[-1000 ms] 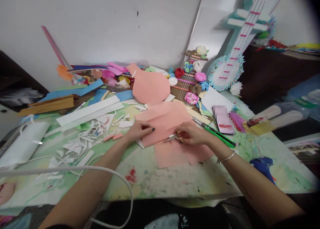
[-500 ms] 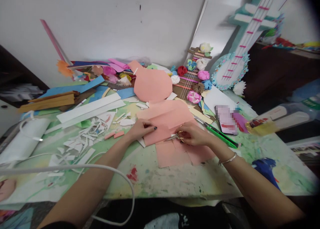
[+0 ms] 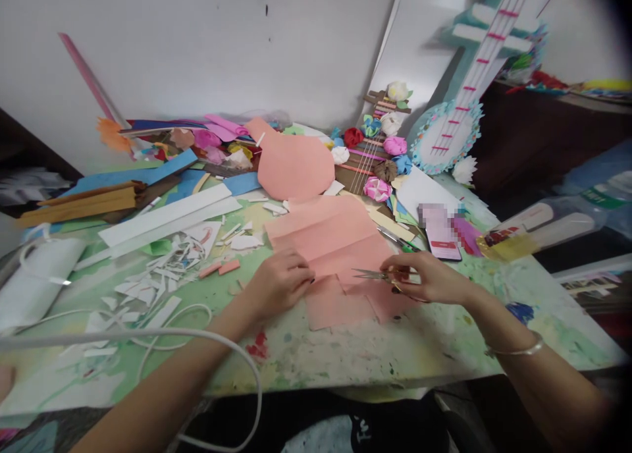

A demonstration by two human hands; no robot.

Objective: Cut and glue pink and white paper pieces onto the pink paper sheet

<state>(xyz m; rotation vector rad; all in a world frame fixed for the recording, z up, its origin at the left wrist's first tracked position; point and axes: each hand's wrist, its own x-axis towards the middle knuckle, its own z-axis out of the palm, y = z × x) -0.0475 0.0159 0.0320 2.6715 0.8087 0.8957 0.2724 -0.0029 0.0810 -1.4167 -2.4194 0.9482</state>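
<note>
Several overlapping pieces of salmon-pink paper (image 3: 340,239) lie in front of me, the larger sheet creased across. My left hand (image 3: 279,283) is closed at its lower left edge, fingertips pinched together there; the exact grip is partly hidden. In my right hand (image 3: 427,276) is a pair of scissors (image 3: 370,274) with gold-coloured handles. Their blades point left over the paper, slightly apart. Behind the sheet rests a rounded salmon-pink paper cutout (image 3: 296,166) with a narrow neck.
White paper scraps (image 3: 148,275) and a white cable (image 3: 217,338) lie on the left. A green-handled cutter (image 3: 407,246), a phone (image 3: 441,232) and a plastic bottle (image 3: 587,206) are on the right. Behind stands a paper-decorated stringed instrument model (image 3: 449,133).
My right hand has moved right with the scissors, drawing the blades away from my left hand. My left hand has shifted down toward the sheet's lower left edge.
</note>
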